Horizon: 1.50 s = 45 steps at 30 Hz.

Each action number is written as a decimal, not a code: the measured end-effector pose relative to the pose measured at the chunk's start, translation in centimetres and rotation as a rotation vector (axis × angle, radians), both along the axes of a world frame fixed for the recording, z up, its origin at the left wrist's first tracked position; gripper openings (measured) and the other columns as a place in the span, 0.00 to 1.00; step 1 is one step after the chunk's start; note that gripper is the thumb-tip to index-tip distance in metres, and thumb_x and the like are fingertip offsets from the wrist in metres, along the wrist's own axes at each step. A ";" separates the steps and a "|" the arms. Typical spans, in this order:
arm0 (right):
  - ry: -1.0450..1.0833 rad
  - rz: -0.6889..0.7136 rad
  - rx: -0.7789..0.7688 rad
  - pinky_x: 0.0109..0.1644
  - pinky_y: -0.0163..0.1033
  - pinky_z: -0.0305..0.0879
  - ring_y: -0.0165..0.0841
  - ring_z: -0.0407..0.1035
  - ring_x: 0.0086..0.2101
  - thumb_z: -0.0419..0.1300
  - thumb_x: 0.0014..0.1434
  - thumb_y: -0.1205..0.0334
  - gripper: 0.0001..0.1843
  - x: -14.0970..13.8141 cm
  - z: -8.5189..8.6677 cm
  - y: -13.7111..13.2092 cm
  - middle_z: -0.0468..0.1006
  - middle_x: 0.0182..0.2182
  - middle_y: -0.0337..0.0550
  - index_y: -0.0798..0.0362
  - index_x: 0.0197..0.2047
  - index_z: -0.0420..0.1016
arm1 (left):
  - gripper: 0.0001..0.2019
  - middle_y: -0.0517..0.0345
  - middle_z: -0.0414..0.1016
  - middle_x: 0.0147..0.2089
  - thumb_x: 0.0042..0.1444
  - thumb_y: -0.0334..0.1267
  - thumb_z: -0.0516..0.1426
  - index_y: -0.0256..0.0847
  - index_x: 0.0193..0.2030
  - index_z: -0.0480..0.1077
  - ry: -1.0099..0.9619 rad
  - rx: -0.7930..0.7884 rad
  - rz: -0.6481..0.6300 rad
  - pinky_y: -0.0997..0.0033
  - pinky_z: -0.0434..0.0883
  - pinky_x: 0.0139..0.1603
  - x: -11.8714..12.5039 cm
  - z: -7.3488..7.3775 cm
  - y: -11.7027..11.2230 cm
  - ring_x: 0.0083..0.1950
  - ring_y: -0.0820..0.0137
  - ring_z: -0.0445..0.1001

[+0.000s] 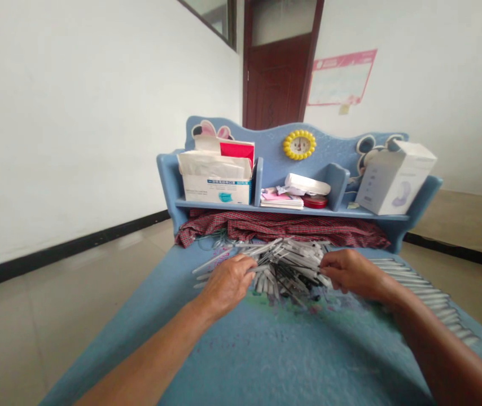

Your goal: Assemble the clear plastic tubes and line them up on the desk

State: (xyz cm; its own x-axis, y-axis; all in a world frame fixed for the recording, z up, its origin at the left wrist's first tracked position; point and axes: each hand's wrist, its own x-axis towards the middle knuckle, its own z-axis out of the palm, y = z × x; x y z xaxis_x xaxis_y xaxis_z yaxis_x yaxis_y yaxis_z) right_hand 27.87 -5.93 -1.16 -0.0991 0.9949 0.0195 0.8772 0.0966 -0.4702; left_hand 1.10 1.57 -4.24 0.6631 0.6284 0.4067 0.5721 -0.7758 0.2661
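Note:
A heap of slim white and grey pen-like sticks [304, 254], mixed with thin black ones, lies on the blue desk in front of me. At the heap's left side, my left hand [230, 282] is closed, with a slim pale pen-like stick showing at its fingertips. My right hand [349, 272] pinches at the heap's right edge; what sits between its fingers is small and blurred, with a dark bit at the tips. Beyond my right wrist, many similar white sticks [429, 299] lie side by side in a row along the desk's right edge.
The blue desk [241, 361] has a raised shelf at the back. On it stand a mask box [218, 189] with papers, a red round tin [315, 202] and a white box [395, 177]. A yellow clock [299, 145] hangs above; checked cloth [275, 226] lies beneath.

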 end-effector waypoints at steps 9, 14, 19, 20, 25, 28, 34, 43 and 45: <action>0.163 0.053 -0.057 0.21 0.30 0.58 0.26 0.64 0.17 0.50 0.53 0.63 0.10 0.6 0.4 -0.5 0.70 0.17 0.37 0.55 0.24 0.67 | 0.07 0.54 0.72 0.37 0.55 0.31 0.51 0.38 0.38 0.70 -0.044 -0.037 -0.022 0.70 0.65 0.42 -0.1 0.1 0.3 0.40 0.67 0.71; 0.154 0.063 -0.067 0.21 0.29 0.58 0.26 0.64 0.16 0.50 0.53 0.63 0.10 0.5 0.2 -0.4 0.70 0.17 0.37 0.55 0.23 0.66 | 0.08 0.54 0.72 0.36 0.55 0.32 0.51 0.38 0.37 0.70 -0.027 -0.068 -0.067 0.70 0.64 0.41 0.0 0.3 0.2 0.39 0.67 0.70; 0.180 0.080 -0.081 0.21 0.29 0.59 0.26 0.65 0.18 0.50 0.53 0.63 0.10 0.2 0.0 -0.5 0.70 0.18 0.37 0.55 0.25 0.67 | 0.08 0.56 0.72 0.34 0.53 0.32 0.51 0.38 0.36 0.71 -0.018 -0.141 -0.122 0.72 0.64 0.40 0.1 0.4 0.2 0.38 0.68 0.70; 0.190 0.086 -0.078 0.21 0.29 0.60 0.26 0.65 0.18 0.50 0.54 0.63 0.09 0.2 0.0 -0.5 0.70 0.18 0.37 0.55 0.25 0.68 | 0.08 0.56 0.72 0.34 0.53 0.32 0.51 0.38 0.36 0.71 -0.023 -0.164 -0.131 0.72 0.64 0.40 0.1 0.5 0.2 0.37 0.69 0.70; 0.283 0.114 -0.070 0.22 0.29 0.60 0.26 0.65 0.18 0.51 0.54 0.63 0.09 0.5 0.2 -0.5 0.70 0.18 0.37 0.56 0.25 0.66 | 0.07 0.58 0.72 0.31 0.51 0.33 0.52 0.37 0.33 0.72 -0.070 -0.371 -0.126 0.74 0.63 0.37 0.2 1.4 -0.2 0.34 0.71 0.69; 0.324 0.122 -0.074 0.21 0.29 0.60 0.25 0.65 0.18 0.52 0.54 0.63 0.09 0.8 0.1 -0.5 0.70 0.18 0.37 0.56 0.25 0.66 | 0.07 0.62 0.68 0.26 0.49 0.35 0.53 0.36 0.32 0.71 -0.109 -0.577 -0.130 0.76 0.62 0.31 0.3 1.8 -0.6 0.29 0.73 0.67; 0.452 0.159 -0.022 0.21 0.29 0.59 0.25 0.64 0.18 0.53 0.56 0.59 0.10 -1.8 -0.6 -0.7 0.70 0.18 0.37 0.57 0.28 0.68 | 0.08 0.64 0.68 0.24 0.47 0.36 0.55 0.36 0.33 0.71 -0.180 -0.742 -0.124 0.77 0.61 0.28 0.9 1.8 -1.4 0.27 0.75 0.65; 0.150 0.102 0.014 0.22 0.30 0.56 0.26 0.63 0.18 0.54 0.53 0.62 0.08 -1.8 0.1 -0.8 0.69 0.17 0.36 0.55 0.31 0.73 | 0.11 0.58 0.74 0.27 0.48 0.38 0.57 0.35 0.37 0.69 -0.523 -0.878 -0.127 0.75 0.65 0.27 1.2 1.7 -1.6 0.26 0.75 0.69; -0.114 0.109 0.002 0.27 0.31 0.56 0.28 0.66 0.23 0.55 0.49 0.67 0.07 -0.9 -0.3 -0.4 0.73 0.20 0.38 0.54 0.28 0.74 | 0.11 0.57 0.74 0.27 0.48 0.38 0.57 0.34 0.37 0.69 -0.571 -0.890 -0.138 0.74 0.66 0.27 1.2 1.8 -1.5 0.26 0.74 0.70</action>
State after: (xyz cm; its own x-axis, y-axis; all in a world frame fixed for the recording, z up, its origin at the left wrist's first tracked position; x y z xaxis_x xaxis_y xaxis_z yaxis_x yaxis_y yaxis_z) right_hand 26.99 -6.35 -1.43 -0.2080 0.9781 0.0035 0.9094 0.1947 -0.3676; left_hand 2.27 0.02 -2.45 0.6076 0.7864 0.1117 0.1052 -0.2190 0.9700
